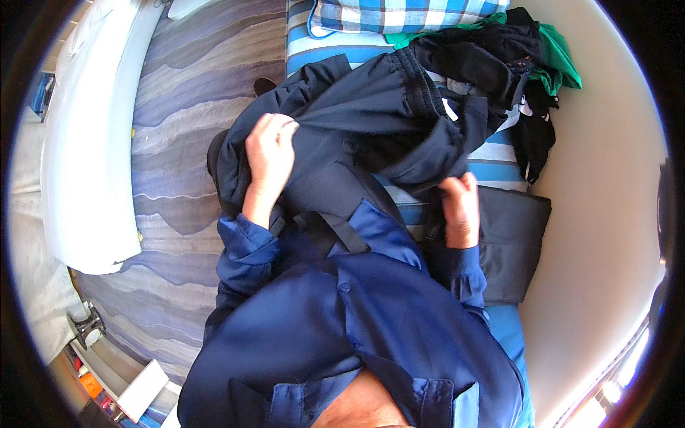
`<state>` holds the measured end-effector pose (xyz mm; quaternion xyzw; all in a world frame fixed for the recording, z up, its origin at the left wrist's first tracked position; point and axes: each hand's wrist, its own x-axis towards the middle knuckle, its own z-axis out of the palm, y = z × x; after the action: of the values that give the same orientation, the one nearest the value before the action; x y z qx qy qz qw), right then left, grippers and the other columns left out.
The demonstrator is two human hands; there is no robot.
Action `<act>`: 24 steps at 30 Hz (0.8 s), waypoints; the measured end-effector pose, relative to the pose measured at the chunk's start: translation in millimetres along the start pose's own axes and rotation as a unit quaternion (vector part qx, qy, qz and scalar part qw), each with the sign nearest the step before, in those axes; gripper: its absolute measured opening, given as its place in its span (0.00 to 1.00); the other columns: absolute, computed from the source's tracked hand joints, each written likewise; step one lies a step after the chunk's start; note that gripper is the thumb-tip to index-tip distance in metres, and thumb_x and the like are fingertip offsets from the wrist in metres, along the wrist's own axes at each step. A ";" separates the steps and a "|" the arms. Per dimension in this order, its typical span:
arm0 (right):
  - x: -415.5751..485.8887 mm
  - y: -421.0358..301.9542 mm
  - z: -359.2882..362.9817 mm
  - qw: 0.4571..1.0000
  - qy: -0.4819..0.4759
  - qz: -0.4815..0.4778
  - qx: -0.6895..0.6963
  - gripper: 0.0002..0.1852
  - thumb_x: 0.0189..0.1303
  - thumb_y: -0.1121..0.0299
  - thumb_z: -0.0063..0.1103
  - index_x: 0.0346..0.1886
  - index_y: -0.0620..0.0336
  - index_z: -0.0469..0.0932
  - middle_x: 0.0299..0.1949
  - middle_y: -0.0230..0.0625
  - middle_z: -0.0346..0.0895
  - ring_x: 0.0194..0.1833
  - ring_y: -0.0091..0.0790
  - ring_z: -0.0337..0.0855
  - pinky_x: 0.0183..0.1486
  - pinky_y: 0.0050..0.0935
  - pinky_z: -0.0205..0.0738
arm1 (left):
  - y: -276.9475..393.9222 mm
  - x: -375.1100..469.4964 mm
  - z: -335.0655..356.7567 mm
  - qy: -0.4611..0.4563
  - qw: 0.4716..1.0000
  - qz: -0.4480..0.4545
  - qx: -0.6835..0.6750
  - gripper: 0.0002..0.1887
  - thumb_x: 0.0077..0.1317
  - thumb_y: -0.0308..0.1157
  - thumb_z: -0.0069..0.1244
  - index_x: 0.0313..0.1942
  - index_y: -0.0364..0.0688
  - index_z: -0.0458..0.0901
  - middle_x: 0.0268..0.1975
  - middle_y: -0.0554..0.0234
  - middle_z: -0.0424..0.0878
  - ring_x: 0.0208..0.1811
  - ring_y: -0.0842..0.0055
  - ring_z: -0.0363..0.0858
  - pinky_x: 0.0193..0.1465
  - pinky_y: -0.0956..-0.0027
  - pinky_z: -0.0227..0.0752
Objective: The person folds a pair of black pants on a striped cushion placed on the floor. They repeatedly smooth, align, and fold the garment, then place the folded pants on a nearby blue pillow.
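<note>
Dark trousers [369, 101] with a gathered elastic waistband [415, 80] are spread over my lap and the striped cover beyond it. A small white label [448, 109] shows inside the waist. My left hand [270, 155] pinches the fabric at the near left side, pulling creases across it. On the other side my right hand [461, 208], slightly blurred, grips the lower right edge of the same garment. Beside my right wrist lies a folded dark cloth item [511, 243].
Black clothes [471, 53] and a green garment [559, 59] lie heaped against the pale wall [594, 176]. A checked pillow [406, 16] rests on the blue striped cover [332, 48]. Wavy-patterned flooring [176, 176], a white furniture piece [91, 160] and an open drawer [142, 390] are at left.
</note>
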<state>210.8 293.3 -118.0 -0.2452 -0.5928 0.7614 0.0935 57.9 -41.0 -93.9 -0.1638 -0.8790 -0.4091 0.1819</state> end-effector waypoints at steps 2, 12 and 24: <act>8.0 -23.7 -28.4 0.994 0.058 -0.021 0.091 0.06 0.58 0.79 0.60 0.36 0.54 0.77 0.32 0.26 0.78 0.36 0.26 0.78 0.41 0.29 0.71 | -8.7 6.8 -21.3 0.038 0.991 -0.106 -0.067 0.06 0.72 0.27 0.59 0.43 0.33 0.86 0.39 0.60 0.89 0.41 0.79 0.84 0.51 0.71 0.77; 35.2 -6.8 -68.7 0.983 0.006 -0.036 0.178 0.17 0.60 0.82 0.54 0.51 0.64 0.83 0.45 0.37 0.87 0.44 0.33 0.87 0.55 0.36 0.81 | -32.9 -20.4 -128.0 0.279 0.877 -0.287 -0.264 0.12 0.72 0.27 0.61 0.52 0.30 0.89 0.49 0.65 0.88 0.53 0.78 0.82 0.64 0.74 0.68; 32.3 -37.7 -16.2 0.989 -0.046 -0.115 -0.076 0.11 0.66 0.85 0.53 0.46 0.61 0.82 0.44 0.33 0.84 0.49 0.26 0.82 0.58 0.25 0.72 | -98.2 -114.5 -161.6 0.234 0.916 -0.317 -0.078 0.02 0.72 0.24 0.62 0.41 0.35 0.87 0.36 0.75 0.83 0.39 0.88 0.77 0.45 0.80 0.70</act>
<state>185.2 331.7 -93.6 -0.1459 -0.6767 0.7090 0.1343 145.8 -242.9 -113.9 0.2102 -0.7828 -0.5388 0.2295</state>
